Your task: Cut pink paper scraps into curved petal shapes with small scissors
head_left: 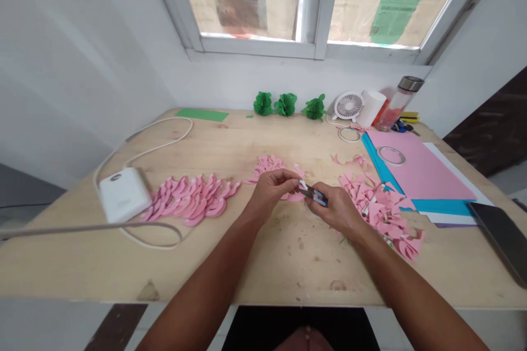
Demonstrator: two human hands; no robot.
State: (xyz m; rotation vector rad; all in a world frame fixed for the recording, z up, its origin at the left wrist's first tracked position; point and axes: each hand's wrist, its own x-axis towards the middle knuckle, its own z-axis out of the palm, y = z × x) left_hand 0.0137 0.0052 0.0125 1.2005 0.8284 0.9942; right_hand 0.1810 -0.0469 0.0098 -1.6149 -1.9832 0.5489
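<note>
Over the middle of the table, my left hand (268, 193) pinches a small pink-and-white paper piece (303, 183) between thumb and fingertips. My right hand (338, 208) is closed around scissors (318, 197), whose dark blades point left and lie right beside that paper. Whether the blades touch it, I cannot tell. Just behind my left hand is a small group of curved pink paper cutouts (268, 164). Further left, overlapping rows of similar pink cutouts (196, 200) are spread out. A heap of pink paper scraps (381, 211) lies to the right of my right hand.
A white power bank (124, 195) with a looping cable sits at left. Green paper ornaments (284, 104), a small fan (348, 106) and a glass bottle (399, 103) line the back. Pink sheets (424, 170), a ring (391, 156) and a dark phone (500, 238) lie at right.
</note>
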